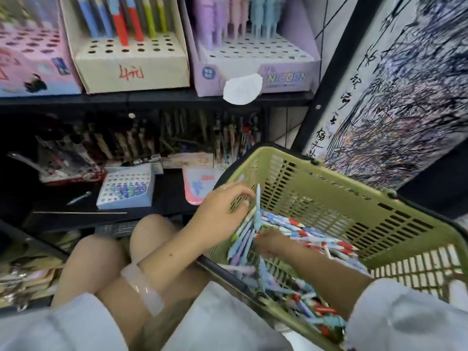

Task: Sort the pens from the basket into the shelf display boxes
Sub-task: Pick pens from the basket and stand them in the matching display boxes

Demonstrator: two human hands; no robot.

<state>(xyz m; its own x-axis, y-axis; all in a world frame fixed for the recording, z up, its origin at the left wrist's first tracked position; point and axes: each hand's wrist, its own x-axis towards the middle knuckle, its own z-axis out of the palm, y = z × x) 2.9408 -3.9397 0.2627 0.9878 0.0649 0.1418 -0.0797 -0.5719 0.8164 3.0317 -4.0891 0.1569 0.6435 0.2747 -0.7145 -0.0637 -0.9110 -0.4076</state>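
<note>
Pens [291, 231] are gripped in a bundle by left fingers [238, 192]; right fingers [263, 236] pinch one upright inside the green basket [354, 198], below the shelf [152, 100].

The green basket [329, 188] rim blocks the right; dark shelf [167, 198] surface lies open between the holed display box [126, 191] and pink tray [196, 188].

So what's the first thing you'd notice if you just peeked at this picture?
Probably the big green basket at the right, heaped with colourful pens. Both hands are in it: the left hand holds a bundle of pens against the basket's near wall, one light blue pen standing upright, while the right hand digs in the pile. Above, on the shelf, sits a purple display box with pastel pens.
</note>
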